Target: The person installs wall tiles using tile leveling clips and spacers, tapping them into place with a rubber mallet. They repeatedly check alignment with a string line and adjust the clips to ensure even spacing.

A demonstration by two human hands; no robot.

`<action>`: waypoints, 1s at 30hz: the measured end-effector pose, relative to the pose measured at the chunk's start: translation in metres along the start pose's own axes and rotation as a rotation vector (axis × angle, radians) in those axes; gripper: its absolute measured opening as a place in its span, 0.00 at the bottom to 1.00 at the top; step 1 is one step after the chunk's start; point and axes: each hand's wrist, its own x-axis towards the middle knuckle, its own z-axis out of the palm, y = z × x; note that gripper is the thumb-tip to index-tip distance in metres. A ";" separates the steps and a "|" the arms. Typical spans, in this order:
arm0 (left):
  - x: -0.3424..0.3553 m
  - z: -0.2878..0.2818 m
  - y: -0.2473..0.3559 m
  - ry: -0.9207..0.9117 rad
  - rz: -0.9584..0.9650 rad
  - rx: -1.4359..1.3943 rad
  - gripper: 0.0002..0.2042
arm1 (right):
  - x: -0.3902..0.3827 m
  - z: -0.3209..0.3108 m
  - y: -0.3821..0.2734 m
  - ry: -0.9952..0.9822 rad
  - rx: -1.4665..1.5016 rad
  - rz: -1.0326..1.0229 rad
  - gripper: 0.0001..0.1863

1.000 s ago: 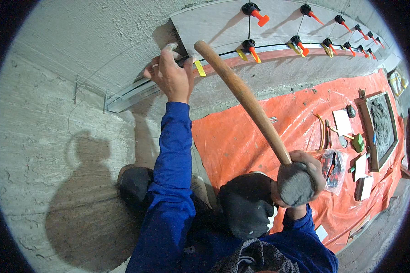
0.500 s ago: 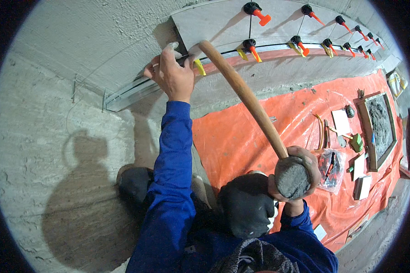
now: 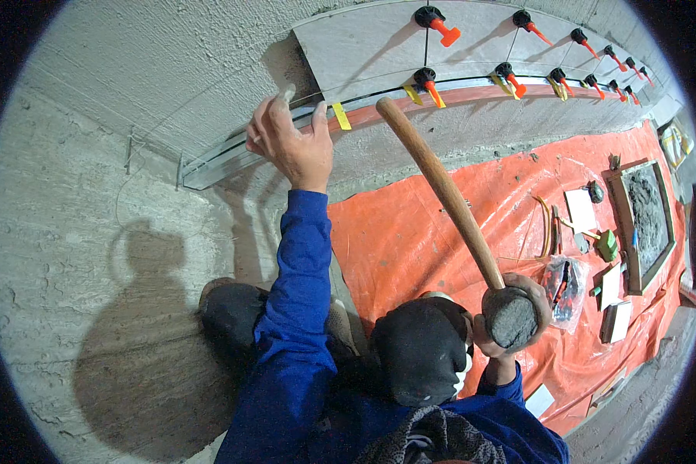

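My right hand [image 3: 545, 301] wraps round the grey head [image 3: 513, 319] of a mallet. Its long wooden handle [image 3: 445, 189] points up and left, with the free end in front of the lower edge of the wall tiles. My left hand [image 3: 292, 151] is raised by the lower left corner of the end tile [image 3: 348, 46], fingers apart, with nothing visible in them. Close to its fingertips a yellow piece [image 3: 341, 117] sticks out under the tile. The tiles stand above a metal rail [image 3: 216, 166]. Black levelling clips with orange handles [image 3: 443, 31] sit along the tile joints.
An orange sheet [image 3: 410, 232] covers the floor at right. On it lie a mortar trough [image 3: 648, 216], a plastic bag of clips [image 3: 564, 290], white tile pieces [image 3: 616, 321] and a green block [image 3: 607, 246]. Bare rough wall [image 3: 170, 69] runs on left of the tiles.
The mallet has moved right and down, so its handle end has come away from beside the yellow piece. My left hand has dropped slightly from the tile corner, its fingers more apart.
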 end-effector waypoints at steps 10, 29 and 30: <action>-0.007 0.004 0.008 -0.285 -0.368 -0.089 0.10 | 0.007 0.013 0.000 -0.001 -0.033 -0.044 0.43; 0.005 0.004 0.007 -0.405 -0.351 0.104 0.11 | 0.000 0.025 0.018 -0.011 0.030 -0.079 0.43; 0.005 0.003 0.008 -0.408 -0.363 0.109 0.12 | 0.004 0.023 0.011 -0.026 0.017 -0.070 0.43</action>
